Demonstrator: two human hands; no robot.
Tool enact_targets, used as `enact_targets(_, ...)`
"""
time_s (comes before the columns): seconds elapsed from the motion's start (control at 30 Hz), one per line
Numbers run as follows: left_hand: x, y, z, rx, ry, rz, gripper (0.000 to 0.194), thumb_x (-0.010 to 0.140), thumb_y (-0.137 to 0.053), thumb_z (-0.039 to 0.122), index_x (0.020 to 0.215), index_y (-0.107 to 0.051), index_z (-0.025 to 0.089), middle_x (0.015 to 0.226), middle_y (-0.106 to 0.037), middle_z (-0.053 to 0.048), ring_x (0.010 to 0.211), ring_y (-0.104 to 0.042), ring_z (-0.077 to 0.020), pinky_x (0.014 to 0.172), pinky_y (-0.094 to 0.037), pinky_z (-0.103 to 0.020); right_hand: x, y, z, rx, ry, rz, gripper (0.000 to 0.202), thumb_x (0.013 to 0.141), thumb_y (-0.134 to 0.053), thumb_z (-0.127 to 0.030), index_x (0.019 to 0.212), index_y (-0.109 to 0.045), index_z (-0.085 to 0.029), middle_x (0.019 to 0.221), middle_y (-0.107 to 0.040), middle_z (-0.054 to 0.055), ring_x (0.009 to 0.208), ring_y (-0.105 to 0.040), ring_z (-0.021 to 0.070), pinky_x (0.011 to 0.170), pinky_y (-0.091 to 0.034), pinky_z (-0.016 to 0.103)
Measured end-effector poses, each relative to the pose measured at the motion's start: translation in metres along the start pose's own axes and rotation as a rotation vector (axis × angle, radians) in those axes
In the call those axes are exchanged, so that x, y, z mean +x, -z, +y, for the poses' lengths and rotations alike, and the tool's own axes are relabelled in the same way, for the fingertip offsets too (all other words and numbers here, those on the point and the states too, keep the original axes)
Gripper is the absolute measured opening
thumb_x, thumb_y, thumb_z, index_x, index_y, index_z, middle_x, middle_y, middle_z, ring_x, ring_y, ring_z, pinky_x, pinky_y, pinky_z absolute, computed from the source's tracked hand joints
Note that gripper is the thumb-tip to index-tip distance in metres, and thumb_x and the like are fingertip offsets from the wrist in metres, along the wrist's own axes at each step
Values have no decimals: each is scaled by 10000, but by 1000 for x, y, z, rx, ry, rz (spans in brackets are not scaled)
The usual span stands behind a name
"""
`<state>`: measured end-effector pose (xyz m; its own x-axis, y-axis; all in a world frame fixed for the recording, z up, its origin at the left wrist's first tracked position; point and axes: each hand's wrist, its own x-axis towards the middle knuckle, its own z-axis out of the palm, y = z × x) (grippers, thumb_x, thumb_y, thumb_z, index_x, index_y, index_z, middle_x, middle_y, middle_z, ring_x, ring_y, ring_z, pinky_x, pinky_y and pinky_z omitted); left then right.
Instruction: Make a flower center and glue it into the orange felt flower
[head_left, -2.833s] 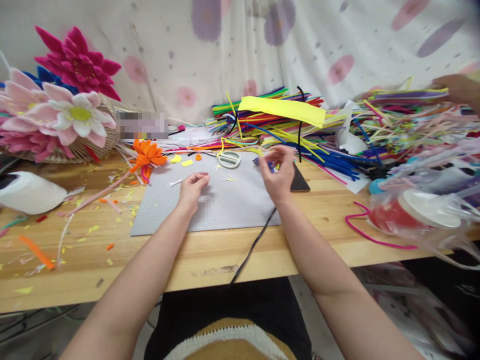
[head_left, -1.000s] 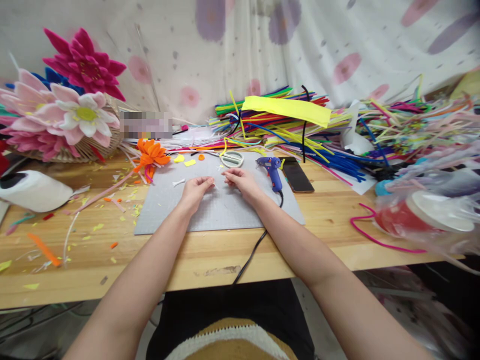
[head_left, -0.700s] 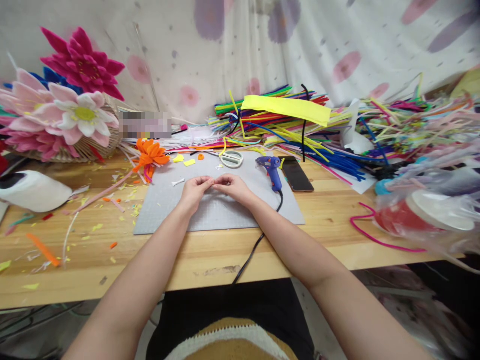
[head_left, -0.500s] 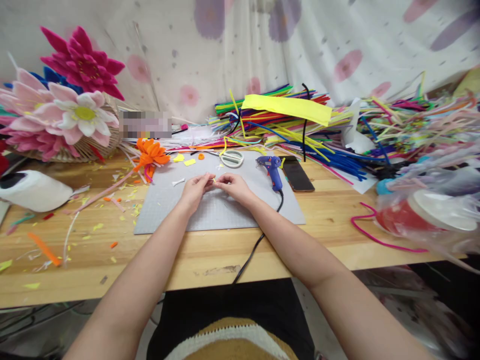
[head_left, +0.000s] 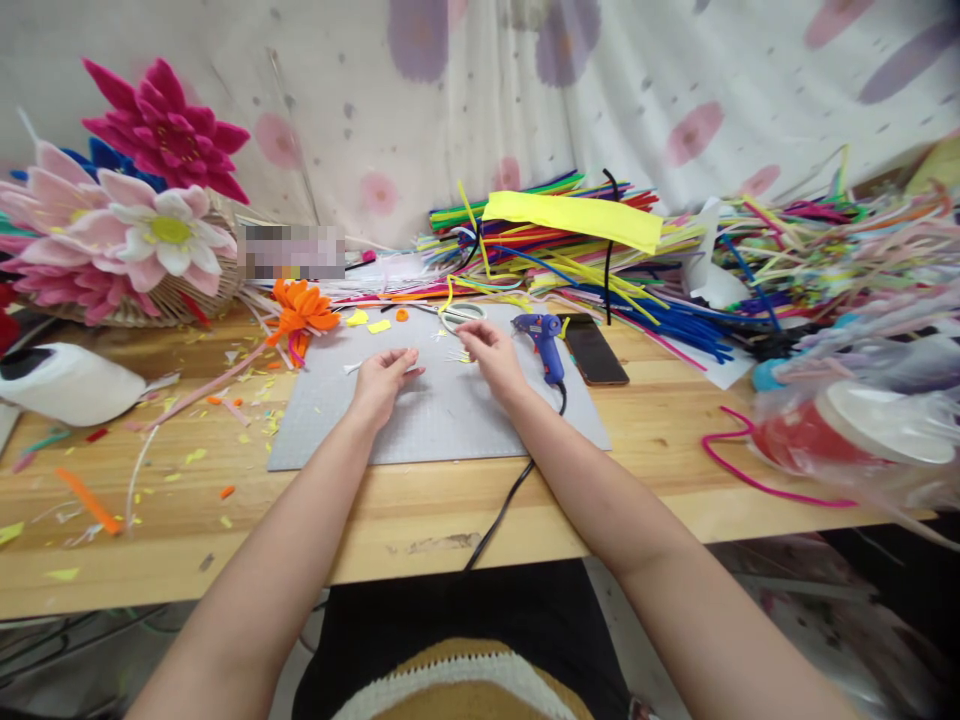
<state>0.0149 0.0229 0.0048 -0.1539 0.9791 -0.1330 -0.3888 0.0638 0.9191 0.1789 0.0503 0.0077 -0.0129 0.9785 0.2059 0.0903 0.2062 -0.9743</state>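
My left hand (head_left: 384, 385) is over the left half of a grey cutting mat (head_left: 330, 430), thumb and fingers pressed together; anything between them is too small to make out. Farther right, my right hand (head_left: 491, 358) is raised with its fingertips pinched, near the pale handles of the scissors (head_left: 464, 315). What it holds, if anything, cannot be made out. Small white stamen-like pieces with yellow tips (head_left: 458, 357) show just left of its fingers. Beside the left hand is a short white piece (head_left: 352, 368), partly covered by that hand.
A blue glue gun (head_left: 546, 345) rests on the mat's right side, its black cord running off the table's front edge. Next to it is a phone (head_left: 594, 350). An orange flower (head_left: 304, 315) lies back left; pipe cleaners (head_left: 570, 240) are piled behind. Yellow scraps (head_left: 379, 326) lie near the scissors.
My hands, which met over a tiny yellowish piece, are now apart. The right hand has moved up and right toward the scissors; the left has shifted slightly.
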Motion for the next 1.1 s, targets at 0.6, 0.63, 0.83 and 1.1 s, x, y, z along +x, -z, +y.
enact_targets(0.6, 17, 13, 49, 1183, -569, 32, 97, 681, -658, 279, 649, -623, 194, 773, -656, -41, 770, -593, -186, 754, -466, -323, 22, 16, 41, -6, -120, 275, 130, 709, -532, -261, 819, -532, -192, 715, -558, -22, 624, -502, 104, 597, -426, 234)
enact_targets(0.63, 18, 8, 49, 1327, -580, -27, 86, 690, -648, 257, 641, -627, 190, 786, -658, -54, 791, -593, -200, 766, -462, -335, 23, 17, 42, -27, -111, 277, 128, 715, -529, -261, 822, -534, -192, 725, -568, -16, 643, -516, 110, 614, -433, 242)
enact_targets(0.83, 19, -21, 29, 1835, -629, -348, 260, 736, -445, 41, 734, -680, 153, 902, -656, -110, 938, -578, -232, 801, -452, -343, 21, 16, 41, -118, -61, 244, 109, 726, -514, -250, 818, -537, -197, 775, -609, 18, 730, -560, 145, 697, -453, 280)
enact_targets(1.1, 20, -40, 7, 1682, -535, -297, 85, 750, -588, 182, 732, -671, 176, 886, -655, -80, 929, -582, -228, 819, -468, -331, 19, 16, 33, -108, -51, 345, 95, 732, -513, -256, 802, -518, -192, 748, -583, 1, 699, -546, 133, 706, -433, 266)
